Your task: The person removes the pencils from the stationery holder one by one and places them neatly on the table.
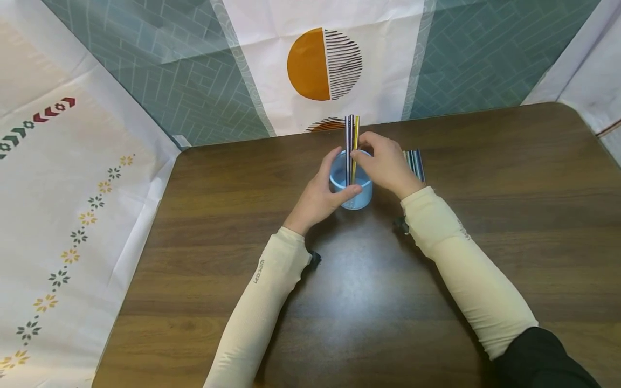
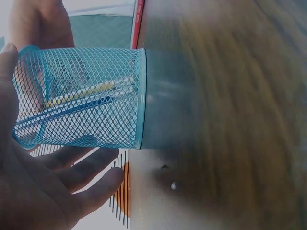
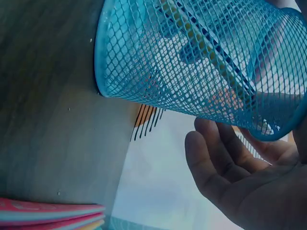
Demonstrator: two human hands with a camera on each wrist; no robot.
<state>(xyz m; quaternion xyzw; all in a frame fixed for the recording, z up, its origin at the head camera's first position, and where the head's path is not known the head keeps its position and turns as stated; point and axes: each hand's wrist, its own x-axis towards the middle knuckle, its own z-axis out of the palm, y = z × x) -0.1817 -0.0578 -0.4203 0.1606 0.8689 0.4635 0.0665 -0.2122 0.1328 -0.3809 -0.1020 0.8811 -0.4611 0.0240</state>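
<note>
A light-blue mesh pen cup (image 1: 357, 200) stands upright on the table, toward its far edge. My left hand (image 1: 320, 191) holds the cup near its rim, thumb at the near side and index finger at the left; its other fingers (image 2: 93, 184) stretch out beside the mesh. Over the opening, my right hand (image 1: 388, 164) pinches several slim pencils (image 1: 348, 141), dark striped and yellow. Their lower ends are inside the cup, and through the mesh the yellow pencil (image 2: 91, 91) appears to end short of the bottom. The right thumb's exact contact is partly hidden.
More striped pencils (image 1: 415, 164) lie on the table right of the cup, behind the right wrist; pink and red ones (image 3: 53, 213) show in the right wrist view. Beyond the wooden table's (image 1: 233, 178) far edge hangs a patterned cloth (image 1: 271, 48).
</note>
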